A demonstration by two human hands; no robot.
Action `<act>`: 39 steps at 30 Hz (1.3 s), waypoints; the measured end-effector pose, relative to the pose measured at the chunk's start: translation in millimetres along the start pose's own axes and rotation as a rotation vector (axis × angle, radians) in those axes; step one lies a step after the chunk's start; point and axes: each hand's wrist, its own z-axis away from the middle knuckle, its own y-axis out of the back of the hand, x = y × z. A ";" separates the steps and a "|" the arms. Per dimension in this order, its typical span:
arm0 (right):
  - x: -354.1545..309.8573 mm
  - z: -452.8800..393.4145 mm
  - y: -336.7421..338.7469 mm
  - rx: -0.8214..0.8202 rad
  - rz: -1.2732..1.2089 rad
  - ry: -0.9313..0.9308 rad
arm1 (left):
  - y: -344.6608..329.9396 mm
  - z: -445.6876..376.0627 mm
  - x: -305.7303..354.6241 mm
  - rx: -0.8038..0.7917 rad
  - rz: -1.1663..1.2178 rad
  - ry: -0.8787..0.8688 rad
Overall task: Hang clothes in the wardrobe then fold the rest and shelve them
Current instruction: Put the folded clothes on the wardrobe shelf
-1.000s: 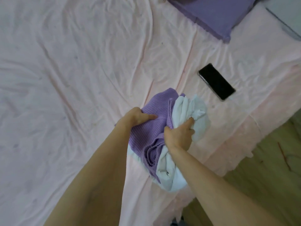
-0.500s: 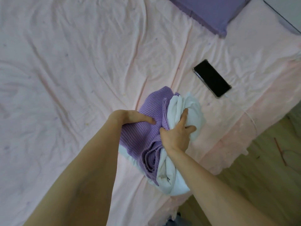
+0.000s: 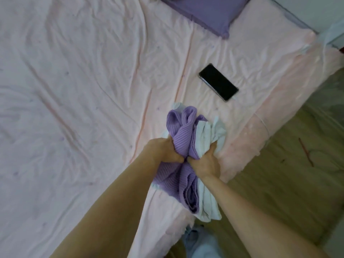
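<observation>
Since the earlier frame both hands have closed in toward each other and bunched the clothes at the middle, so the bundle now pinches into a waist where it lay flatter before, and its far end has lifted into loose folds. The left hand [image 3: 163, 151] has its grip curled tight round the purple ribbed knit [image 3: 183, 135], thumb side toward the other hand. The right hand [image 3: 203, 162] clenches the pale blue-white garment [image 3: 210, 131] with its fingers sunk into the cloth; the two hands touch or nearly touch at the knuckles. The bundle sits on the pink bed sheet [image 3: 83, 90], close to the bed's edge at about 4 o'clock from the middle of the view, with its near end hanging toward the person at 6 o'clock. How many separate pieces make up the bundle is hard to say, perhaps two, since the folds hide the seams. A black phone [image 3: 218, 82] lies screen up on the sheet at 1 o'clock from the hands, apart from the clothes. A purple pillow [image 3: 204, 12] lies at the top of the view, at 12 o'clock. Greenish wooden floor [image 3: 288, 174] runs along the bed at 3 o'clock. A blurred pale blue cloth [image 3: 201, 244] shows at the bottom edge, below the forearms.
</observation>
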 end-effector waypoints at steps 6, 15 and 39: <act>25.3 15.0 16.6 0.043 -0.189 -0.031 | -43.7 28.4 59.2 0.326 -0.209 0.091; 15.0 2.9 9.1 -0.027 -0.032 -0.023 | -17.6 -5.0 5.2 0.190 0.040 0.210; 38.4 65.3 87.1 0.078 -0.099 0.266 | 2.5 91.4 54.0 -0.083 0.622 -0.039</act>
